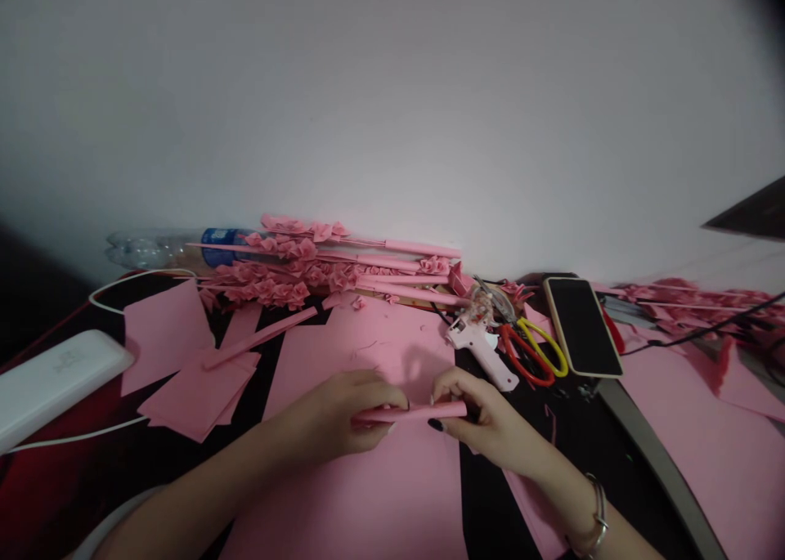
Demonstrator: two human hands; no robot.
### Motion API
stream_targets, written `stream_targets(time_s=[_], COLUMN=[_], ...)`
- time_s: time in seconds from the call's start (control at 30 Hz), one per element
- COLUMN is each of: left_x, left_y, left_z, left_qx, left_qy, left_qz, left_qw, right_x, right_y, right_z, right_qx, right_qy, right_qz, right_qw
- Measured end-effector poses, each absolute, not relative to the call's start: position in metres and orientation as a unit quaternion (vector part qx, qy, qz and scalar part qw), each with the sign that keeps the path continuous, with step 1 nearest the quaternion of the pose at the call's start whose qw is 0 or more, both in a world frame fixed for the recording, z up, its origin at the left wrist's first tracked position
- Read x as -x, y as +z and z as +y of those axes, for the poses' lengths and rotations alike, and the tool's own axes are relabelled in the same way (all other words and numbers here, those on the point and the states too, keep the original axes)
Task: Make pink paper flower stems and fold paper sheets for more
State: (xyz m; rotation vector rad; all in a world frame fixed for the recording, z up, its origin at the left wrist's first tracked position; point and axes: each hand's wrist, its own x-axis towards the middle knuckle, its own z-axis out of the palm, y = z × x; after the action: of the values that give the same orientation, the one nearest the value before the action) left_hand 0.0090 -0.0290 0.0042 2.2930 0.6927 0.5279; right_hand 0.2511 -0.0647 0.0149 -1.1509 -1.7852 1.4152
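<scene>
Between my two hands lies a narrow rolled strip of pink paper [420, 413], held level above a large pink sheet [368, 495]. My left hand [359, 413] is closed around its left end, with the fingers on top and the thumb below. At the other end, my right hand [469, 409] pinches the roll between thumb and curled fingers; a dark thumbnail shows. Just beyond the right hand is a pale pink glue gun [484, 351]. Beside it rest scissors with red handles [526, 356] and another pair with yellow handles [545, 347].
Pink paper flower stems [294, 274] are piled along the wall, near a clear plastic bottle [153, 249]. Cut pink squares [196, 392] and a white box-shaped device [61, 380] with a cable sit at left. A phone [584, 327] and more pink sheets [693, 413] are at right.
</scene>
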Motion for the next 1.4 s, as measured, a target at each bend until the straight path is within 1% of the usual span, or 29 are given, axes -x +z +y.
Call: stream_targets(time_s=[0.27, 0.4, 0.6, 0.9, 1.1, 1.4], left_x=[-0.0099, -0.0096, -0.0090, -0.0110, -0.0106, -0.0101], left_y=[0.0048, 0.0066, 0.0041, 0.0074, 0.0071, 0.0115], left_z=[-0.0289, -0.0298, -0.0315, -0.0290, -0.0301, -0.0308], left_qx=[-0.878, -0.872, -0.870, -0.872, -0.873, -0.859], left_qy=[0.204, 0.181, 0.172, 0.168, 0.166, 0.150], left_qz=[0.249, 0.269, 0.262, 0.258, 0.263, 0.281], left_qw=[0.355, 0.368, 0.381, 0.381, 0.376, 0.401], right_x=[-0.2516, -0.2507, -0.2508, -0.2525, -0.2531, -0.2501], right_y=[0.0195, 0.0200, 0.0180, 0.0177, 0.0168, 0.0165], right_z=[-0.0650, -0.0643, -0.0656, -0.0661, -0.0661, -0.0675], right_qx=[0.439, 0.433, 0.430, 0.442, 0.437, 0.447], right_qy=[0.528, 0.524, 0.497, 0.479, 0.493, 0.512], right_qz=[-0.673, -0.678, -0.707, -0.714, -0.702, -0.668], right_qw=[0.276, 0.279, 0.262, 0.257, 0.269, 0.302])
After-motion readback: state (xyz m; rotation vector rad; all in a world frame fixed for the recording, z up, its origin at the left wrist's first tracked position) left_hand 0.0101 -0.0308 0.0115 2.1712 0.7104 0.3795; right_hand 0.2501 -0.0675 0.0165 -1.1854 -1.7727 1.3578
